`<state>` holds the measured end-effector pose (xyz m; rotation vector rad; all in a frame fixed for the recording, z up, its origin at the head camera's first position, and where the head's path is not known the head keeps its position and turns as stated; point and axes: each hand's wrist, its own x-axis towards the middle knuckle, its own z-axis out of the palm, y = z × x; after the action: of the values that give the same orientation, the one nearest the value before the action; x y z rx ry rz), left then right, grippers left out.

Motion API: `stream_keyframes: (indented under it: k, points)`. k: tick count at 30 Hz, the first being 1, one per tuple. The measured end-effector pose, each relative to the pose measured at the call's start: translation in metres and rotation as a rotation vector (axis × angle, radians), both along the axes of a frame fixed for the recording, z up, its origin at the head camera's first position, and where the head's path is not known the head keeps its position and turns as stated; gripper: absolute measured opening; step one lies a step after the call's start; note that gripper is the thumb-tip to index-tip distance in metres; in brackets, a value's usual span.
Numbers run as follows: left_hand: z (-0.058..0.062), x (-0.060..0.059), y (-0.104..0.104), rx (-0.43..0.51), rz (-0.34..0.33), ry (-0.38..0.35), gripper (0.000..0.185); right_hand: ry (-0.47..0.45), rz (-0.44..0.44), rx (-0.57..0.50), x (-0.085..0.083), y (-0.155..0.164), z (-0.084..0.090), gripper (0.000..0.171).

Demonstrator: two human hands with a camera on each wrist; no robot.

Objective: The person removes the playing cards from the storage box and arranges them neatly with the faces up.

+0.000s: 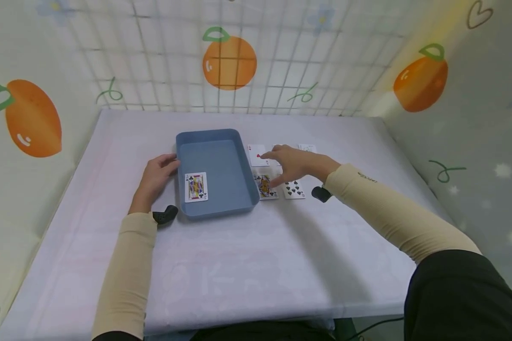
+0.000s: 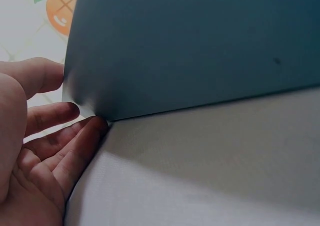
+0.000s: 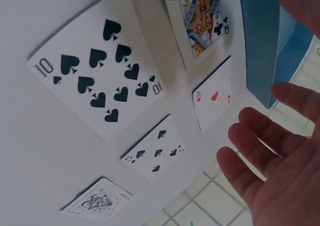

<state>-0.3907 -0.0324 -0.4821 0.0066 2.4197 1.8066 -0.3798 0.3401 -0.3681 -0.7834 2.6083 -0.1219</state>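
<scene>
A blue tray [image 1: 213, 210] lies on the table with one club face card [image 1: 196, 187] flat inside its near left part. My left hand [image 1: 157, 175] rests its fingertips against the tray's left wall, fingers fairly straight. To the tray's right, my right hand [image 1: 300, 163] hovers over playing cards, its fingers extended and nothing in them. Below it lie the ace of hearts [image 1: 258, 155], the queen of clubs [image 1: 265, 186] and the ten of spades [image 1: 294, 190]. In the right wrist view, the five of spades [image 3: 156, 148] and a joker [image 3: 97, 201] also show.
A white cloth covers the table [image 1: 239, 270]. Behind it stands a wire grid [image 1: 277, 71] under a sheet printed with oranges, and similar printed sheets hang at both sides. Each wrist carries a black camera mount [image 1: 165, 215].
</scene>
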Motion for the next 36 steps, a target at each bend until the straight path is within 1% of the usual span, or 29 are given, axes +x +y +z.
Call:
stream_keyframes:
  k: [5,10,14,20,28,31,36]
  points:
    - [0.0,-0.001,0.001,0.019,0.003,0.011,0.052,0.005,0.006,-0.008,-0.002,-0.008,0.0,0.086]
    - [-0.004,-0.002,0.0,0.019,0.0,0.015,0.051,0.011,-0.008,0.014,-0.005,-0.017,-0.002,0.087]
    - [-0.006,-0.002,0.001,0.017,0.0,0.012,0.051,0.016,0.0,0.018,-0.006,-0.025,-0.003,0.087]
    - [-0.004,-0.003,0.0,-0.011,0.001,0.027,0.051,0.02,0.052,-0.009,-0.008,-0.034,-0.004,0.085]
    - [-0.003,-0.004,0.001,0.0,0.003,0.037,0.05,0.031,0.11,-0.016,-0.011,-0.047,-0.007,0.085]
    - [-0.002,-0.004,0.001,-0.002,0.006,0.046,0.05,0.058,0.127,-0.005,-0.013,-0.052,-0.01,0.084]
    - [-0.001,-0.005,-0.001,0.006,0.004,0.047,0.05,0.127,0.117,0.014,-0.015,-0.059,-0.013,0.084]
